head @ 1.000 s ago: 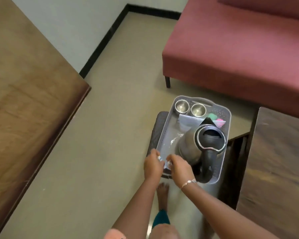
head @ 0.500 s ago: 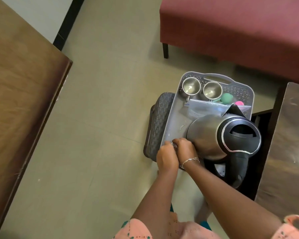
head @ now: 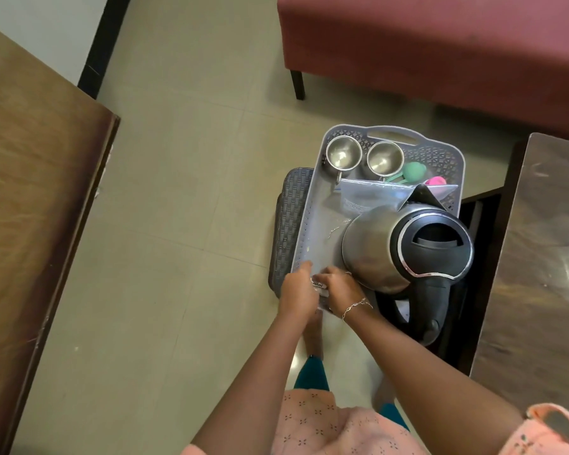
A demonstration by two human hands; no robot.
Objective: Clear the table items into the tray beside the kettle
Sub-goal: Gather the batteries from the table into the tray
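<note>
Both hands, left (head: pixel 297 292) and right (head: pixel 339 288), pinch a small labelled packet (head: pixel 319 287) between closed fingers at the tray's (head: pixel 304 231) six o'clock edge. Kettle (head: pixel 404 247) sits at three o'clock of them; two cups (head: pixel 362 157) stand at twelve.

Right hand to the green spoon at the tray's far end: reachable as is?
Probably not directly. The right hand sits at the tray's near end, pinching a small packet with the left hand, and the kettle stands between it and the green spoon. It would have to go over or around.
</note>
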